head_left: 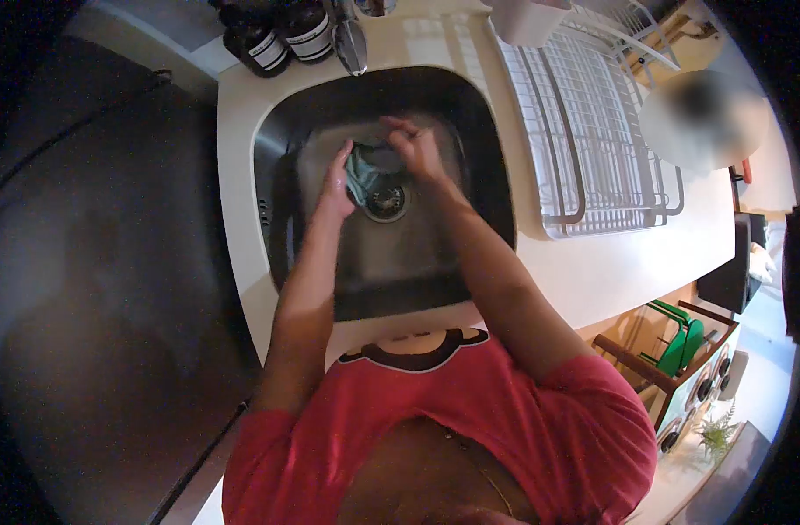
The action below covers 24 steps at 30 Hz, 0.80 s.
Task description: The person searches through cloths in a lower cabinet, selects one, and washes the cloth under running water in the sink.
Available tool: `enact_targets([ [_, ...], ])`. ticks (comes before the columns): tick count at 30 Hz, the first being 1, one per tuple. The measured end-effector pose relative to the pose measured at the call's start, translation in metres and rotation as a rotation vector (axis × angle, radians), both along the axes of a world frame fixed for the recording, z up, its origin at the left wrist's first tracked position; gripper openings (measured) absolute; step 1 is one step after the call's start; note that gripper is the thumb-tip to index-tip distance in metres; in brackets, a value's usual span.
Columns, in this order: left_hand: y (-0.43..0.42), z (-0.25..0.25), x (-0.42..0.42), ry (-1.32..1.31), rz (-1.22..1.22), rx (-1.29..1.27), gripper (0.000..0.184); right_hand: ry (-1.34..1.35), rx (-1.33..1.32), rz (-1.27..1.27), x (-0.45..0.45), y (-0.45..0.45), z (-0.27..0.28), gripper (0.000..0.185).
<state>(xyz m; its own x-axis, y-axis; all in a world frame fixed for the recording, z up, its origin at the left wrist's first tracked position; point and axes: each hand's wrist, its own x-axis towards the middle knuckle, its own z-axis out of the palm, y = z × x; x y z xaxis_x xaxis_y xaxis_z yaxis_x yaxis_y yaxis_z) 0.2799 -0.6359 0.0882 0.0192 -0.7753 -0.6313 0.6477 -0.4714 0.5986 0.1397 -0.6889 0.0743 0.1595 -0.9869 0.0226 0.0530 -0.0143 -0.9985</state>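
Over the dark sink (pixel 382 289), my left hand (pixel 337 185) holds a wet-looking green cloth (pixel 359 175) against its palm and fingers. The cloth hangs bunched beside the drain strainer (pixel 386 202). To the right of it, my right hand (pixel 419 150) is raised above the basin with its fingers apart and nothing seen in them. A gap separates this hand from the cloth. The faucet (pixel 351 48) reaches over the sink's back edge, beyond both hands.
Two dark labelled bottles (pixel 264 48) stand behind the sink at the left. A white wire dish rack (pixel 583 131) sits on the counter (pixel 610 262) to the right. Below the counter's right end is a wooden cart (pixel 680 367) with a green item in it.
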Motion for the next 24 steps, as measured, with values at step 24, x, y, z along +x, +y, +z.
enact_targets([
  [24, -0.001, -0.018, 0.03, -0.834, -0.571, -0.308, 0.052, 0.546, 0.284, 0.562, -0.015, -0.013, 0.01, 0.044],
])
